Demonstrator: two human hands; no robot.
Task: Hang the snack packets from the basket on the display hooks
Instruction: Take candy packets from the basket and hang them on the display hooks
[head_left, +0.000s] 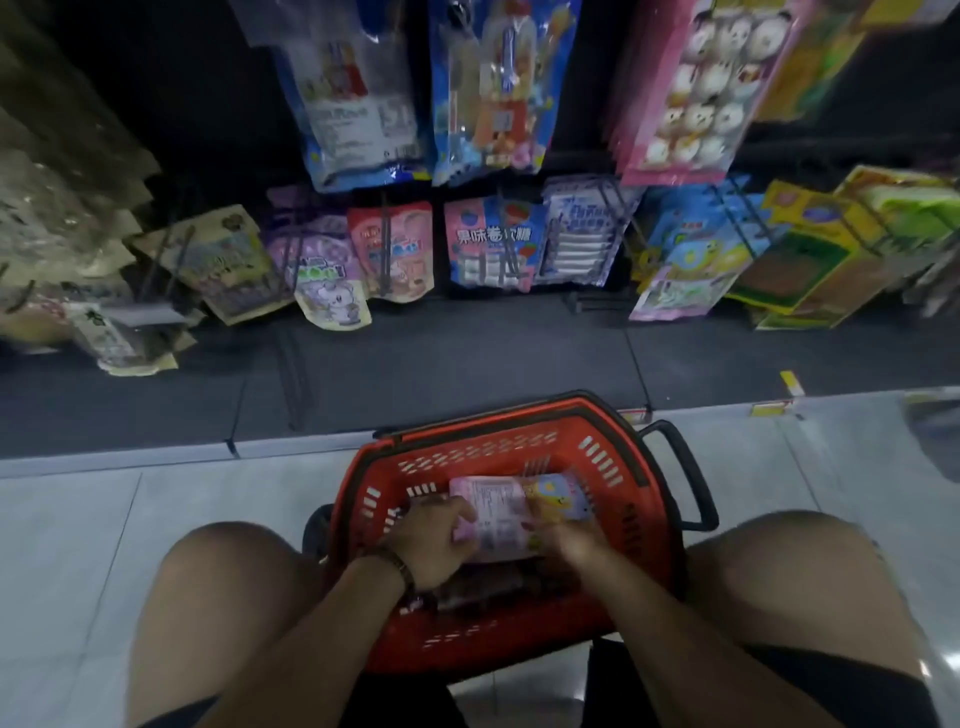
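Pickup step: pink snack packet (501, 512) lies in the red basket (467, 441); left hand (434, 543) curls its fingers round its left edge; right hand (574, 543) rests on it, grip blurred; next, probably lift toward display hooks (387, 244), hole aligned.

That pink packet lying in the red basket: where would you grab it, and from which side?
By its left and right edges, coming down from above: the pink packet lies flat and the walls of the red basket stand close around it, so the top is the open way in. The left hand curls over its left edge. The right hand is at the right edge, its grip too blurred to tell.
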